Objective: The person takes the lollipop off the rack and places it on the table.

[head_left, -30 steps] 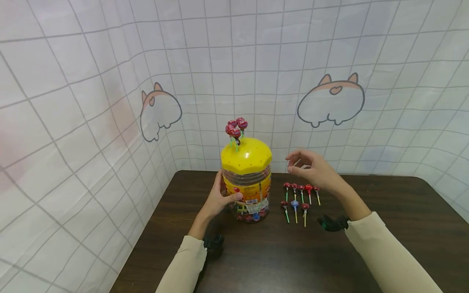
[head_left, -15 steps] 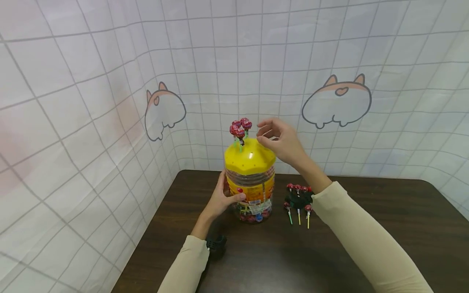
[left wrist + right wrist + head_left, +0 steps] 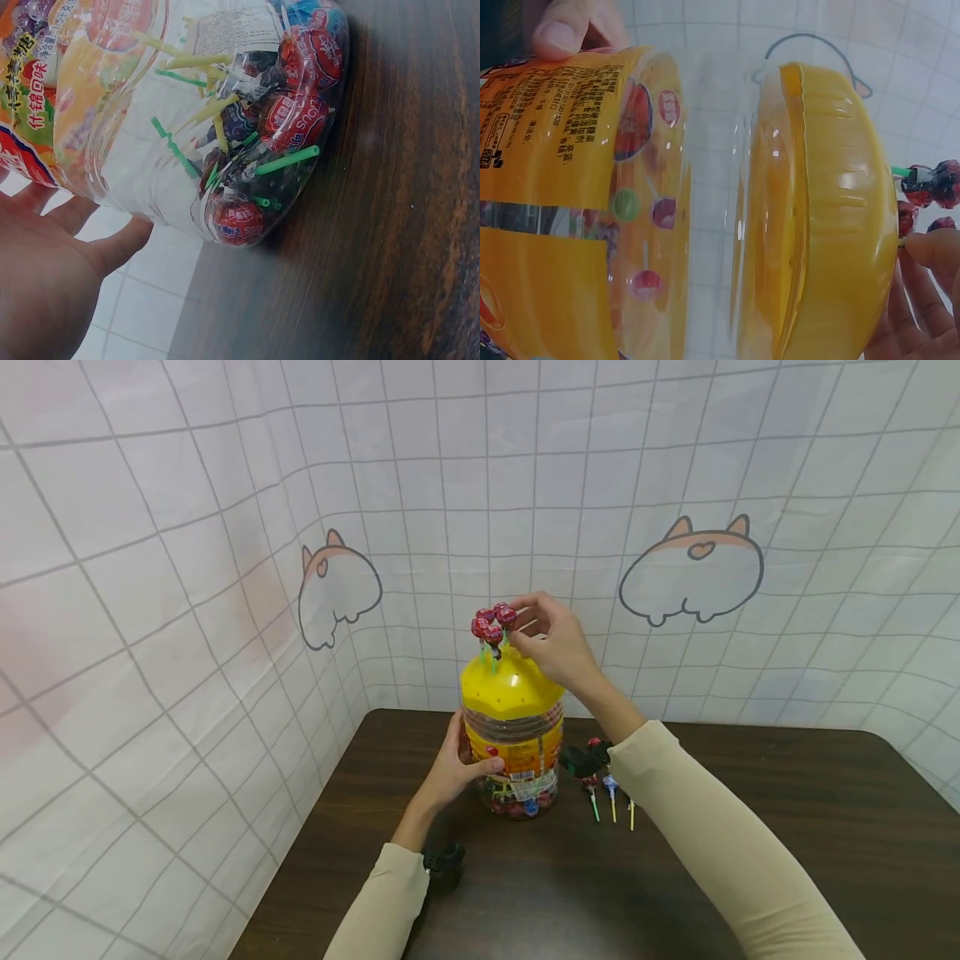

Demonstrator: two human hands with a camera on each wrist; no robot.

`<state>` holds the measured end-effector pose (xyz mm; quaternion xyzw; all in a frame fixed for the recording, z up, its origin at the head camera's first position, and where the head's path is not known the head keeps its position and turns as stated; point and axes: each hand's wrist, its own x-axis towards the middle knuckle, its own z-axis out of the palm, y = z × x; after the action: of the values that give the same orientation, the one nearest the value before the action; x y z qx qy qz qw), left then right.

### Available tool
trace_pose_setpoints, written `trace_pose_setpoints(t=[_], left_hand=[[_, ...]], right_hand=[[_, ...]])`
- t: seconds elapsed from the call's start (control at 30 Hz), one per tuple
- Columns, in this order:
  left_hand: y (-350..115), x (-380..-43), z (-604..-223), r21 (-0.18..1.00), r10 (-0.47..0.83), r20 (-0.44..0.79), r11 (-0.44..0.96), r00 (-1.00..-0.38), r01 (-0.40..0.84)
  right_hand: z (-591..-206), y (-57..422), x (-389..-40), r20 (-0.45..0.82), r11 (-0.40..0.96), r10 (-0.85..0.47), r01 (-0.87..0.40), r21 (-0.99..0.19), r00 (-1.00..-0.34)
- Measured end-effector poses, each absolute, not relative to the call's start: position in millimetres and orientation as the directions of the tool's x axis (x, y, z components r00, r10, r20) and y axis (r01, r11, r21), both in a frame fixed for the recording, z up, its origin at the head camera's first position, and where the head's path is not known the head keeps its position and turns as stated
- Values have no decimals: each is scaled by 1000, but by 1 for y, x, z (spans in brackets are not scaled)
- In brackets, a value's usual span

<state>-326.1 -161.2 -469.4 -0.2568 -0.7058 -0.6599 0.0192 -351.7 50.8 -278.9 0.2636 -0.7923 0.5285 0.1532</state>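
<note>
Toward the far edge of the table (image 3: 525, 893), the left hand (image 3: 452, 772) clasps one jar (image 3: 525, 750) (labelled "什锦口味"); the right hand (image 3: 557, 640) meets at least four lollipops (image 3: 480, 627), pinching or not I can't tell.

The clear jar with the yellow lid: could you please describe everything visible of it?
The clear, plastic-looking jar stands upright on the dark brown table, wearing a printed orange-yellow label. Wrapped lollipops with green and yellow sticks show inside. Its domed yellow lid, scalloped and dotted with small holes, bears red-wrapped lollipops on green sticks. The left hand grips the jar's side; the right hand is at the lid, contact unclear.
</note>
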Motion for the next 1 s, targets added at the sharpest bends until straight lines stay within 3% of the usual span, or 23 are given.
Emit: trace_pose_setpoints(t=[1.0], left_hand=[[-161,-328,-473,911,336,387,3,-859,411]], right_hand=[[-276,69,-343,602,164,-261,-649,-743,-755]])
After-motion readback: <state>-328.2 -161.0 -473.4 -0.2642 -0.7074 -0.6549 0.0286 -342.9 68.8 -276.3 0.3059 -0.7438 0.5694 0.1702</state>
